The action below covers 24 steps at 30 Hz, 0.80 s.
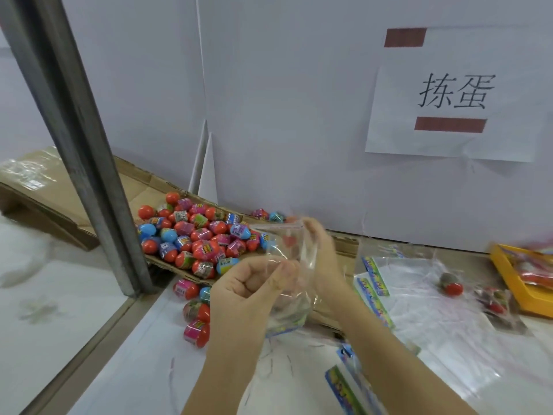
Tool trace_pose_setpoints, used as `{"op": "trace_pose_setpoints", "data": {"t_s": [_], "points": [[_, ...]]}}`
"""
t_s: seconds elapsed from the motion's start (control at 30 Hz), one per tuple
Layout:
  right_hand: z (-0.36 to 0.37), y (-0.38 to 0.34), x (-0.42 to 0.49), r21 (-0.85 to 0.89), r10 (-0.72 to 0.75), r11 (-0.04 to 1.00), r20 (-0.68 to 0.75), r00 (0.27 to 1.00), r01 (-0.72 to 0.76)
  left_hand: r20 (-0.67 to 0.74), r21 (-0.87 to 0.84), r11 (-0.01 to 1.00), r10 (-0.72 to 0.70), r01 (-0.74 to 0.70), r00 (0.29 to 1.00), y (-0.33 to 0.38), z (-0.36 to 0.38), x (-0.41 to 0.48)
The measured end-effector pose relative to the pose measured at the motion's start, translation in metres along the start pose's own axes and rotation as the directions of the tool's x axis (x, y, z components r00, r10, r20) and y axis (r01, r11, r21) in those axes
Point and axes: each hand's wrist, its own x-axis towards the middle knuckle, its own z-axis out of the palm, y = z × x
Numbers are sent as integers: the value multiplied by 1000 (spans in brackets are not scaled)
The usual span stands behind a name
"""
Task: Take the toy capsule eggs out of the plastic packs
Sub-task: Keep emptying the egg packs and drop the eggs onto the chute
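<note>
Left hand [251,284], just right of the heap of red, blue and pink plastic capsule eggs [194,238] on brown cardboard [140,190], pinches 1 clear plastic pack [287,313]. The blurred right hand [318,253] grips its red-striped mouth. This looks like the emptying step, though I cannot tell whether an egg remains inside. Next likely calls for dropping it and reaching for a filled pack [495,305] on the white table [134,354].

Clear plastic pack [287,253] crumpled, upright; red/blue/pink capsule eggs [206,250] piled on cardboard [137,190] behind
</note>
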Motion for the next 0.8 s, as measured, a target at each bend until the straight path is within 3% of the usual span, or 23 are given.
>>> {"op": "trace_pose_setpoints", "data": {"t_s": [0.07,0.1,0.13,0.2,0.23,0.3,0.37,0.53,0.67,0.8], "points": [[-22,-18,0,103,-111,986,-180,977,131,-51,12,1000,17,-16,999,-5,-11,2],[-37,-31,-7,178,-150,966,-200,968,187,-61,8,1000,25,-24,998,-4,-14,1],[-51,-47,-18,229,-217,941,-149,965,247,-72,16,1000,14,-12,997,-4,-17,0],[-68,-66,-40,292,-346,909,122,930,299,-85,63,998,24,-19,996,-7,-12,-2],[-70,-72,-50,256,-368,917,248,896,306,-72,99,994,50,-43,996,-7,-8,-4],[-67,-77,-63,67,-390,917,358,848,393,-74,144,987,87,-76,993,-9,-4,-7],[-62,-75,-68,-108,-424,866,356,833,488,-47,175,981,94,-84,994,-7,-2,-10],[-58,-67,-68,-329,-424,802,274,863,498,79,219,972,68,-84,995,-4,1,-14],[-59,-67,-68,-398,-428,779,227,875,485,95,171,983,48,-64,994,-3,3,-14],[-58,-67,-70,-263,-403,843,270,875,469,96,146,988,45,-59,994,-5,3,-14]]}}
